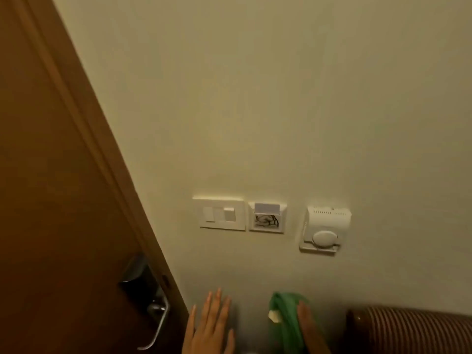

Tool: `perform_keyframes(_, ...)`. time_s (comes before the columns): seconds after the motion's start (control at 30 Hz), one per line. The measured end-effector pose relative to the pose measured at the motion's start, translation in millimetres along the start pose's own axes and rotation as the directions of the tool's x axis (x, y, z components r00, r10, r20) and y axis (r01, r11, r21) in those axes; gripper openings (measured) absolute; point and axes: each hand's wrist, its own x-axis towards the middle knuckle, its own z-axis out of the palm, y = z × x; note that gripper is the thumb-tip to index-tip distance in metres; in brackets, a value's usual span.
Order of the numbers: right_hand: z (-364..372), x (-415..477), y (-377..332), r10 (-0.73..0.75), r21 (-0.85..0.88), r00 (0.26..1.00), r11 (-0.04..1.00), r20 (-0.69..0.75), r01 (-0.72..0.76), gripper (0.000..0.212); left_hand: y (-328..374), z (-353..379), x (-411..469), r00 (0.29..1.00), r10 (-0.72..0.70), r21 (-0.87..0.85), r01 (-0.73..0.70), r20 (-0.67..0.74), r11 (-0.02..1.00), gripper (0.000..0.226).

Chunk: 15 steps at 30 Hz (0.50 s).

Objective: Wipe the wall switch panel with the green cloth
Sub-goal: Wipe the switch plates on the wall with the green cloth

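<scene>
Head view: both hands enter at the bottom edge and are cut off at the wrist or lower palm. The left hand (210, 325) is released, fingers spread and pointing up, its palm toward the wall (281, 111); whether it touches the wall cannot be told. The right hand (310, 328) is mostly hidden; only part of it shows, lying along the right side of the cloth (284, 323) and grasping it. The cloth is bunched, its long axis roughly upright, its top end raised toward the wall fittings, its lower end cut off by the frame. A small pale tag shows on its left edge.

The switch panel (219, 214) sits on the wall well above both hands, apart from the cloth. It is a wide rectangle, long axis level, with pale rockers across its middle. Just beside it on the right is a card holder (267, 217) with a card in its slot; the dark marking on it is too blurred to read. Further right is a thermostat (325, 229) with a round dial.

A brown door (63, 200) fills the left, its handle (155, 318) near the left hand. A ribbed brown object (413, 330) at bottom right is cut off and cannot be identified.
</scene>
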Motion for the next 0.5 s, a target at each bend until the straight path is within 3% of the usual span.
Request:
perform_keyframes(0.03, -3, -6, -17, -0.138, -0.055, 0.984, 0.990, -0.108, 0.133, 0.060, -6, -12, 15, 0.999, -0.018, -0.029, 0.017, -0.051, 0.999, 0.071)
perform_keyframes(0.13, -6, -9, -60, -0.254, -0.021, 0.928, 0.966, -0.273, 0.258, 0.076, -20, -59, 77, 0.988, -0.041, -0.038, 0.036, -0.150, 0.999, 0.080)
perform_keyframes(0.2, -19, 3, -79, -0.227, -0.022, 0.920, 0.972, -0.321, 0.232, 0.090, -24, -84, 119, 0.975, -0.041, -0.057, 0.030, -0.220, 0.998, 0.080)
perform_keyframes(0.27, -26, 27, -89, -0.252, -0.092, 0.918, 0.968, -0.307, 0.235, 0.106, -26, -106, 156, 0.954, -0.030, -0.089, 0.003, -0.299, 0.996, 0.078)
perform_keyframes(0.37, -25, 47, -83, -0.223, -0.163, 0.951, 0.968, -0.215, 0.190, 0.113, -33, -131, 209, 0.913, -0.021, -0.126, -0.034, -0.407, 0.991, 0.079)
perform_keyframes(0.5, -11, 51, -62, -0.298, -0.303, 0.929, 0.926, -0.220, 0.225, 0.094, -35, -144, 260, 0.856, 0.052, -0.071, -0.103, -0.515, 0.992, 0.081)
